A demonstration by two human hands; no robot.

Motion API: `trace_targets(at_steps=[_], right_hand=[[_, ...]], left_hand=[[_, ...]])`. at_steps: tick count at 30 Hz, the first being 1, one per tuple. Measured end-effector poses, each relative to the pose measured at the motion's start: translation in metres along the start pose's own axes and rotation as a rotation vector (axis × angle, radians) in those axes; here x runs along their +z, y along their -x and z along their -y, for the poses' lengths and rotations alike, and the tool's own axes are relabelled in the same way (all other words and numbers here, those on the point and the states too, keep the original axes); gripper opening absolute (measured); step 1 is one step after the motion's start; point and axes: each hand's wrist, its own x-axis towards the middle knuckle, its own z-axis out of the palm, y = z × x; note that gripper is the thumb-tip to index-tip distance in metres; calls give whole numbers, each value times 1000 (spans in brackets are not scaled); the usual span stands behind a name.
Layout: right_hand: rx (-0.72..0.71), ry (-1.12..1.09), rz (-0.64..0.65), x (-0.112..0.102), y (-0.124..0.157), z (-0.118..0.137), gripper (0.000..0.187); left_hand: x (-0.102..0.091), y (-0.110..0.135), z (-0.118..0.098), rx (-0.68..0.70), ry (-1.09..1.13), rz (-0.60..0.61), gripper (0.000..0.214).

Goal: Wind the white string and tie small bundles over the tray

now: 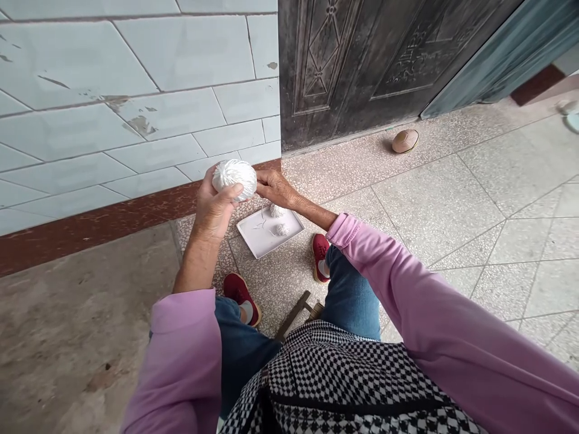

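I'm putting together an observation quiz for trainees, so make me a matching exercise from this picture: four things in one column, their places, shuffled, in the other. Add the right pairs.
Things
1. Large white yarn ball
2. Two small white balls
3. Tan rounded object
4. Red shoes

Places
A. On the floor, near the dark door
B. On the person's feet
C. Held in the left hand
D. In the shallow pale tray

Right pairs: 1-C, 2-D, 3-A, 4-B
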Motion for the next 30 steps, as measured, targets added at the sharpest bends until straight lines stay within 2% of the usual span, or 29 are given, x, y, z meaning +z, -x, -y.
trace_targets(at_steps=[4, 7, 10, 13, 16, 20, 25, 30], right_hand=[[11, -130, 96, 3, -2, -9, 28], [83, -311, 213, -3, 4, -1, 19], [180, -454, 241, -10, 16, 17, 32], [265, -550, 188, -11, 23, 27, 51], [208, -599, 152, -5, 22, 26, 61], [121, -546, 112, 1, 14, 19, 68], [66, -472, 85, -3, 8, 11, 69], [36, -416, 94, -3, 7, -5, 76]], left_hand=[[-3, -5, 2, 124, -135, 13, 97], [-6, -9, -1, 181, -210, 22, 101], [-13, -12, -7, 195, -235, 43, 105], [-24, -10, -16, 99, -281, 137, 113], [-32, -4, -22, -6, -279, 203, 122], [-29, 3, -23, -33, -142, 138, 101], [-14, 5, -13, -149, 21, 86, 75], [3, 7, -7, -130, 118, 19, 64]])
